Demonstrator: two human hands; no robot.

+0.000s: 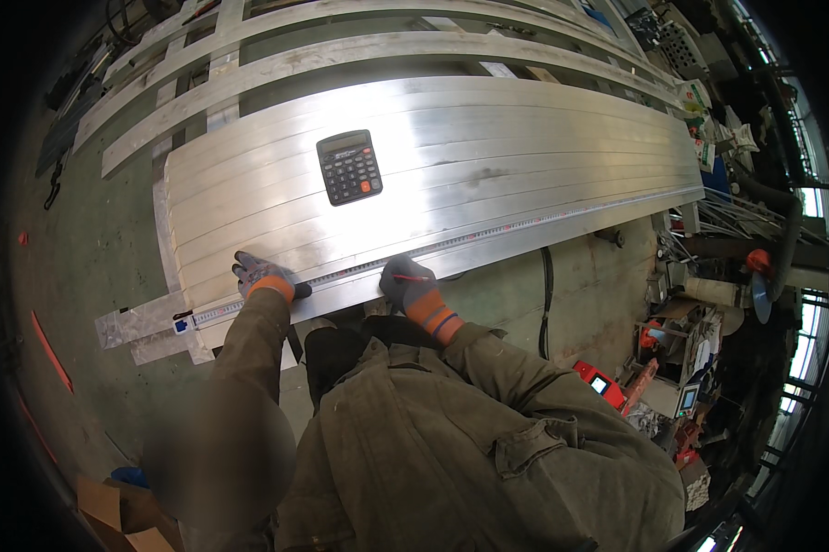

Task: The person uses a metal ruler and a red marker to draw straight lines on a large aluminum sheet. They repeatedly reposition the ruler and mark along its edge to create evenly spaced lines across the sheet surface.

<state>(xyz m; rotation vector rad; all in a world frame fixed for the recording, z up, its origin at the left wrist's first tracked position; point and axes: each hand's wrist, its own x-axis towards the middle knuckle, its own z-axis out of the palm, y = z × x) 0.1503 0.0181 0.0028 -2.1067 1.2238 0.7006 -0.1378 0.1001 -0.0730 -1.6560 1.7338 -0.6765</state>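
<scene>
A long tape measure [451, 242] lies stretched along the near edge of several silvery metal planks [516, 138] set side by side. At its left end sits a small blue-and-white piece [184, 324]. My left hand [267, 276], in a grey and orange glove, rests on the planks beside the tape with its fingers apart. My right hand [410, 287], gloved alike, is closed at the near edge around a thin red pencil-like stick [411, 277]; its tip is hard to make out. Farther back on the planks lies a black calculator [349, 166] with orange keys.
Beyond the planks, long metal bars [322, 57] lie across crosspieces. Flat metal pieces [143, 322] stick out at the left end. A dark cable [547, 304] hangs below the near edge. On the right are a red device [598, 383] and cluttered tools; a cardboard box [111, 506] stands lower left.
</scene>
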